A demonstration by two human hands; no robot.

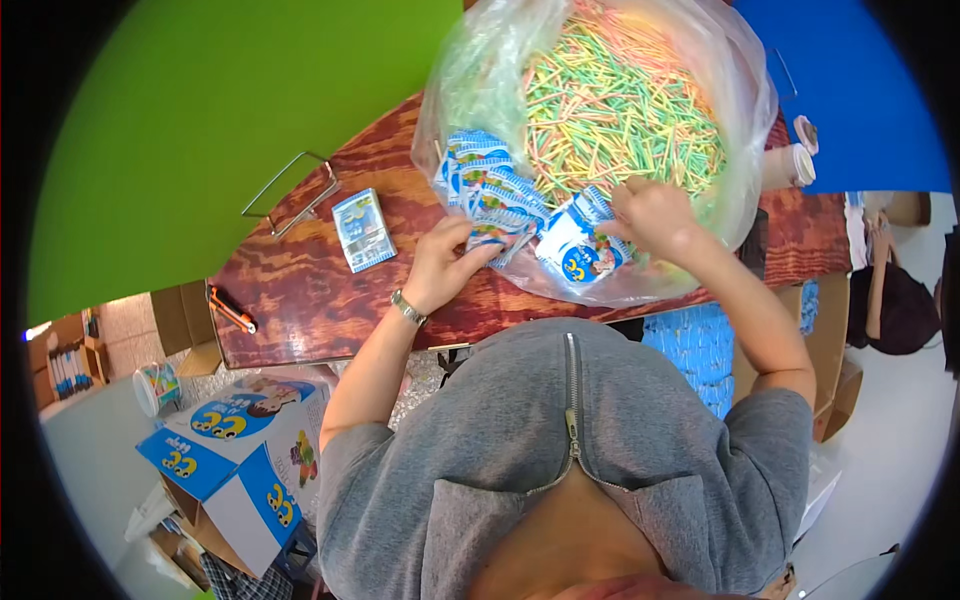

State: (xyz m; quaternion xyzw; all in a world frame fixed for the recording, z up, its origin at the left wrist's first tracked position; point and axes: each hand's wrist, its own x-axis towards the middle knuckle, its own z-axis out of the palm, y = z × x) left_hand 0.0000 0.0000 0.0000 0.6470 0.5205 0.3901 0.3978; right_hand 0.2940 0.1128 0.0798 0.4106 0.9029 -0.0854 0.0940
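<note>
A large clear plastic bag [745, 95] lies open on the table, filled with thin pink, yellow and green sticks [620, 110]. Over its near left side, a row of overlapping blue-and-white packets [485, 180] is spread. My left hand [442, 262] is at the near end of this row, thumb and fingers curled at a packet's edge. Just right of the row, a larger-looking blue-and-white packet [582, 245] lies at the bag's near edge. My right hand [655, 218] has its fingers pinched at that packet's right side; the fingertips are partly hidden.
A single flat packet [364, 230] lies left of my hands on the reddish wood-patterned table [300, 310]. Farther left are an orange cutter [232, 309] and a wire stand [290, 192]. Printed cartons [240, 420] stand low left. Another person [893, 300] is at far right.
</note>
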